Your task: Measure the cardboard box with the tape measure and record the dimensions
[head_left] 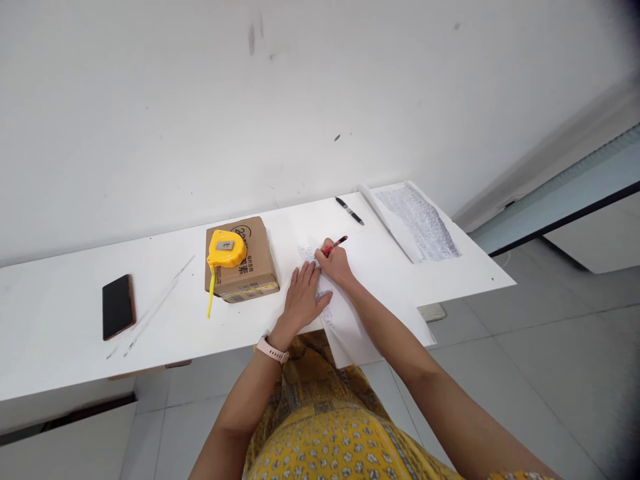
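nearest, at the bottom centre of the frame, is a yellow patterned garment (320,440); just above it, white paper (360,330) hangs over the near edge of the white table (165,340). i'd judge the paper light, limp and easily creased, best steadied with a flat palm. the left hand (301,299) lies over its left edge, fingers extended, gripping nothing. touching it at centre, the right hand (336,265) is closed around a red pen (341,243), tip hidden from me; the pen looks light and stiff, best pinched low on the barrel. a dark phone (118,307) lies at far left; a brown box (261,257) left of centre bears a yellow tape measure (227,252). farther, right of centre, lie a black pen (349,211) and written sheets (420,223).
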A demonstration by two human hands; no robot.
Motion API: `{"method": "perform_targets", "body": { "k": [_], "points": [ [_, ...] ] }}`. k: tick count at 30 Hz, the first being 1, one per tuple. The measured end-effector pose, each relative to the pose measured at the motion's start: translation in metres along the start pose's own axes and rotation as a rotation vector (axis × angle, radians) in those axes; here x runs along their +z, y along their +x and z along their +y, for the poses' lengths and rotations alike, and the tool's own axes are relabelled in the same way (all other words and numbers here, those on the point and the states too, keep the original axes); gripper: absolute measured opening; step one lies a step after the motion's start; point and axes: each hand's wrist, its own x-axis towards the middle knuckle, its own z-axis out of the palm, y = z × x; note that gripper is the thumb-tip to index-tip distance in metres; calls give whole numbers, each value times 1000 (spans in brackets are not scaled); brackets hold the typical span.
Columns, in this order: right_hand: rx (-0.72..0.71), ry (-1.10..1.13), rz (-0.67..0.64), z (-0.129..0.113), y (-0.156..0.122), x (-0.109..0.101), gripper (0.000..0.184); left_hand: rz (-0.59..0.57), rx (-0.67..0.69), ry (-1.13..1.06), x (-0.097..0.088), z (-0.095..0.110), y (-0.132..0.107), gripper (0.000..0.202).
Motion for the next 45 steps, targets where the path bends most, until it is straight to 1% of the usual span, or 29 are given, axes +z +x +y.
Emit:
{"method": "perform_targets", "body": {
  "k": [3,5,7,9,10,12,14,16,17,18,19,20,21,22,24,25,26,27,28,30,31,32,33,34,36,38,39,43,45],
  "points": [
    [-6,23,2,1,0,3,21,7,6,-3,0,-1,0,63],
    [0,37,40,1,1,4,22,12,11,-8,1,-3,1,62],
    [-19,53,98,1,0,0,20,17,14,-13,3,-3,2,62],
    [-106,23,137,1,-1,-13,14,24,8,-18,3,-1,1,61],
    [-170,-34,134,3,-2,-22,12,34,2,-24,2,1,-1,58],
    [-287,-240,95,9,-5,-45,14,99,16,-57,-6,7,-10,49],
    [-294,-526,33,19,-9,-68,21,253,83,-105,-25,14,-24,37],
    [-272,-745,-60,30,-13,-86,28,487,162,-122,-56,17,-41,30],
    [-265,-808,-86,34,-16,-92,34,619,160,-99,-74,16,-48,30],
    [-262,-845,-103,36,-19,-96,41,741,141,-60,-93,12,-54,30],
    [-264,-859,-103,37,-22,-99,47,829,80,-10,-112,6,-57,30],
    [-273,-858,-88,36,-25,-100,52,887,-14,45,-129,-2,-58,30],
    [-288,-845,-62,32,-29,-101,54,902,-125,88,-143,-12,-57,35],
    [-308,-825,-31,27,-32,-101,53,885,-228,112,-154,-22,-54,47],
    [-355,-759,37,12,-38,-99,45,777,-395,92,-166,-41,-46,69],
    [-379,-711,66,3,-42,-99,41,720,-456,61,-168,-48,-41,74],
    [-401,-651,90,-7,-45,-97,38,684,-497,20,-168,-53,-38,74],
    [-422,-577,112,-17,-48,-96,36,673,-521,-35,-167,-54,-37,72],
    [-441,-490,128,-28,-52,-94,34,690,-526,-111,-166,-52,-38,69],
    [-449,-273,112,-52,-61,-87,31,751,-476,-366,-165,-41,-47,65],
    [-422,-142,68,-64,-66,-83,30,756,-425,-552,-165,-32,-54,65],
    [-369,1,-6,-78,-71,-78,29,731,-354,-766,-166,-22,-62,65],
    [-288,152,-111,-91,-77,-73,30,659,-282,-983,-168,-12,-70,64],
    [-198,306,-227,-104,-82,-67,33,581,-241,-1161,-169,-3,-78,65],
    [-61,548,-474,-128,-91,-56,42,442,-223,-1383,-169,13,-93,68],
    [22,666,-640,-145,-99,-46,47,386,-254,-1461,-164,21,-107,70],
    [51,679,-686,-151,-102,-42,48,382,-271,-1472,-160,23,-113,71],
    [135,604,-755,-156,-107,-30,46,378,-320,-1457,-139,23,-138,79],
    [149,577,-777,-155,-108,-26,45,356,-327,-1440,-134,20,-148,83]
  ]
}}
